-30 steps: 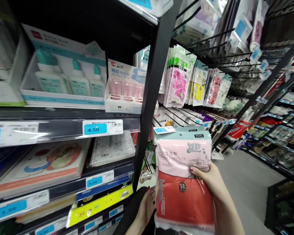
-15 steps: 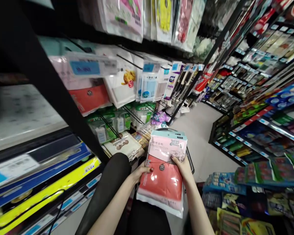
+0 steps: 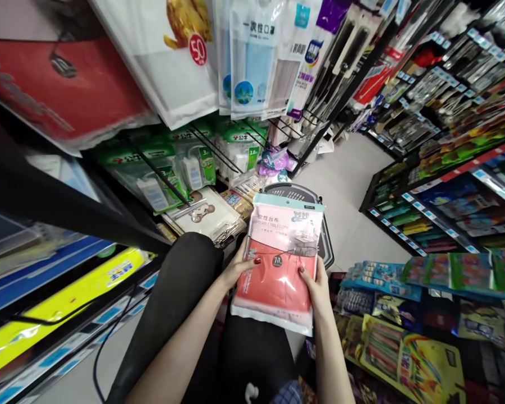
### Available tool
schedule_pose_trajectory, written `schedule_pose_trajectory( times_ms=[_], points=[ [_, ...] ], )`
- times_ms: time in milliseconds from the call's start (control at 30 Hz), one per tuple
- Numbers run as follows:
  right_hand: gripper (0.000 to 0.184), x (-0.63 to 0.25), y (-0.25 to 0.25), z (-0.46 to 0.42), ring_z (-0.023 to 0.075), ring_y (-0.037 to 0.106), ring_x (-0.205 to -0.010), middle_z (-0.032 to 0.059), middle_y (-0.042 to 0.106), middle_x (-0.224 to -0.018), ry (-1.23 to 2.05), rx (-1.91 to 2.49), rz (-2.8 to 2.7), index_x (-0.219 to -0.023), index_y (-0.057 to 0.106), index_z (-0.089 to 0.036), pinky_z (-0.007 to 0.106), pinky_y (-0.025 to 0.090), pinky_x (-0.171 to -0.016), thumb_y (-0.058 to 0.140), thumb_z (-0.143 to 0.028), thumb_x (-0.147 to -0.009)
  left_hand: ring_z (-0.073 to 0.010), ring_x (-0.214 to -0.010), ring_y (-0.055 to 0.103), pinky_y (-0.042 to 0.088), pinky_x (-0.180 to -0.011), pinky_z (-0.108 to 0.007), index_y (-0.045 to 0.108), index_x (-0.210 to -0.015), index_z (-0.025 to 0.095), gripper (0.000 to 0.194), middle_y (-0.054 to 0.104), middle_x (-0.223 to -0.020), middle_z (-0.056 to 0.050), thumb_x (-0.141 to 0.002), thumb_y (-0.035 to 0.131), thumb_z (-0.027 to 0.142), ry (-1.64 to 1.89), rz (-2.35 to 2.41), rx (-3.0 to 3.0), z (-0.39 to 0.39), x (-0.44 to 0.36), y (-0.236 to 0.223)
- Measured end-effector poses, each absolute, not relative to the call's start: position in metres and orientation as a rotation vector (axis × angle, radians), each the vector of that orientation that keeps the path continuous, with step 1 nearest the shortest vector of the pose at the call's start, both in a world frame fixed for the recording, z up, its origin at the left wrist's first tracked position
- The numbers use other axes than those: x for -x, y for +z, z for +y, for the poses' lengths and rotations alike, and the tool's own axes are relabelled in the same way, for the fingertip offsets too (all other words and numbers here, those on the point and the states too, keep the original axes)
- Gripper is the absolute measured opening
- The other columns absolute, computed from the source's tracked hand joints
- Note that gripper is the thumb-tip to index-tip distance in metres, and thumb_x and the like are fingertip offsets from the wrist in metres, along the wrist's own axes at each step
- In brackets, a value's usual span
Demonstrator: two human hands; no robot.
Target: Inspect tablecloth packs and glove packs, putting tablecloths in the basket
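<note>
A pink and red plastic packet of disposable tablecloth (image 3: pixel 278 241) is held above my lap, its pale blue top edge tipped away from me. My left hand (image 3: pixel 238 269) grips its left side, thumb on the front and the other fingers mostly hidden behind. On the right side, my right hand (image 3: pixel 317 283) holds it the same way, thumb pressed on the red part. Behind the packet stands a dark grey shopping basket (image 3: pixel 326 241), partly covered by it. A similar red packet (image 3: pixel 67 84) hangs at the upper left.
Face mask packs (image 3: pixel 252 62) and a white bag (image 3: pixel 172 62) hang on hooks ahead. Green-topped packs (image 3: pixel 193 163) hang below them. A black shelf post (image 3: pixel 88 196) slants at left. Snack bags (image 3: pixel 408 348) fill the right side. Grey floor (image 3: pixel 353 185) runs between the shelves.
The view has tilted down and come nearer the shelf, so the hanging goods look larger and more of the basket shows. My right thumb has moved lower on the packet; both hands still hold it.
</note>
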State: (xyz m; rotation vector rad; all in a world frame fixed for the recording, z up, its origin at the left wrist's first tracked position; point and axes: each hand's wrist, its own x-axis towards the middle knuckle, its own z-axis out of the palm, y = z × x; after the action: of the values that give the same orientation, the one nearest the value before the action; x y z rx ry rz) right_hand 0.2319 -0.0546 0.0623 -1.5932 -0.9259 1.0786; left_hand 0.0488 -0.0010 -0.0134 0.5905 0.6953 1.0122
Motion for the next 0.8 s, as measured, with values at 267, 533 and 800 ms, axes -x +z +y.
schedule_pose_trajectory(
  times_ms=[267,533,800],
  points=[
    [0.038,-0.228,0.057,-0.049,0.0211,0.056,-0.089,0.003,0.06,-0.097,1.045,1.592,-0.959,-0.1,0.052,-0.021,0.032,0.044,-0.081,0.063,-0.032,-0.066,-0.0224,-0.074,0.06,0.044,-0.068,-0.031,0.057,-0.098,0.012,0.047,0.065,-0.08,-0.005,-0.054,0.069,0.024,0.851,0.677,-0.552,0.004,-0.039,-0.017],
    [0.034,-0.228,0.042,-0.052,0.021,0.056,-0.092,0.003,0.06,-0.102,1.045,1.573,-0.92,-0.098,0.053,-0.022,0.03,0.045,-0.077,0.059,-0.037,-0.068,-0.0161,-0.058,0.057,0.043,-0.056,-0.027,0.059,-0.078,0.012,0.029,0.062,-0.064,-0.001,-0.052,0.068,0.022,0.873,0.8,-0.493,0.007,-0.037,-0.017],
    [0.028,-0.223,0.046,-0.054,0.0197,0.056,-0.09,0.0019,0.06,-0.099,1.083,1.516,-0.874,-0.097,0.054,-0.022,0.029,0.043,-0.079,0.057,-0.034,-0.072,-0.0171,-0.058,0.057,0.043,-0.058,-0.029,0.059,-0.076,0.012,0.029,0.062,-0.062,-0.001,-0.051,0.069,0.023,0.889,0.841,-0.432,0.007,-0.038,-0.014]
  ],
)
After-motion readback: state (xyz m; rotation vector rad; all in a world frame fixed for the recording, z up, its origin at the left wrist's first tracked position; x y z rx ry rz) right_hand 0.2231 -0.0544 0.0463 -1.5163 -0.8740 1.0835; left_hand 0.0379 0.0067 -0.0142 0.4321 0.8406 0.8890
